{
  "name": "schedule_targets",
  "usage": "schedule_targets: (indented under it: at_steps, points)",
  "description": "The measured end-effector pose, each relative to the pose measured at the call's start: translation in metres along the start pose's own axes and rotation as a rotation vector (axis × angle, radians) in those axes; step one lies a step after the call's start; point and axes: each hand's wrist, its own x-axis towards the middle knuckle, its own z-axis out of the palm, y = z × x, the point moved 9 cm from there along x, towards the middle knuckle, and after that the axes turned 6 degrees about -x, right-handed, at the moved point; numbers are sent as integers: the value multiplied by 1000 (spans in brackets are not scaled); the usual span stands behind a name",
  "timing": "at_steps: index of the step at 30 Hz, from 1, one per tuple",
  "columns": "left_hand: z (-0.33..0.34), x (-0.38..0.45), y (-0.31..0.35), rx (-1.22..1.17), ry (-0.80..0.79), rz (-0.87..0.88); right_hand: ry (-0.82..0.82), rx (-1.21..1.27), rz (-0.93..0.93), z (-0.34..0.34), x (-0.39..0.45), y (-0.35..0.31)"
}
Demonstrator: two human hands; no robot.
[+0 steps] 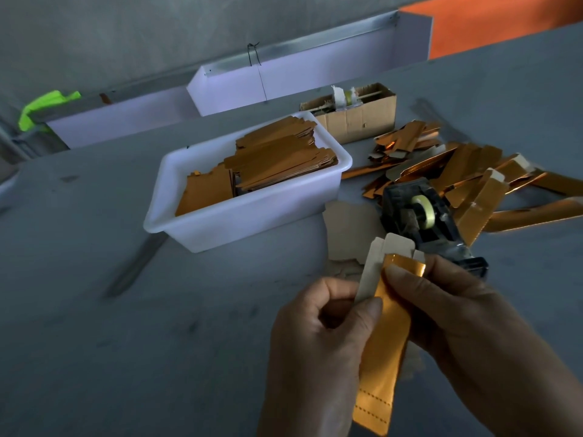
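A long, narrow carton with a shiny orange-gold outside [380, 367] is held up over the grey table near its front edge. Its plain cardboard flaps stand open at the far end. My left hand [315, 351] pinches the carton's left side between thumb and curled fingers. From the right, my right hand [467, 326] grips it, thumb pressed on the gold top flap. Just beyond the hands sits a black tape dispenser [419, 222] with a pale roll of tape.
A white plastic tub [252, 222] holding stacked flat gold cartons stands at centre. Loose gold cartons [467, 178] lie heaped at the right. A brown cardboard box [356, 121] sits behind. White trays [284, 80] line the back wall. Paper scraps [347, 231] lie beside the dispenser.
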Motion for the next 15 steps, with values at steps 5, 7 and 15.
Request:
schedule_targets:
  at_steps: [5, 7, 15]
  points:
    - [-4, -13, 26, 378, 238, 381, 92, -24, -38, -1, -1, -2]
    - [12, -21, 40, 719, 280, 557, 105, -21, -43, 1, -2, -2]
    - [34, -1, 7, 1153, 117, 412, 161, -167, -74, 1, -9, -7]
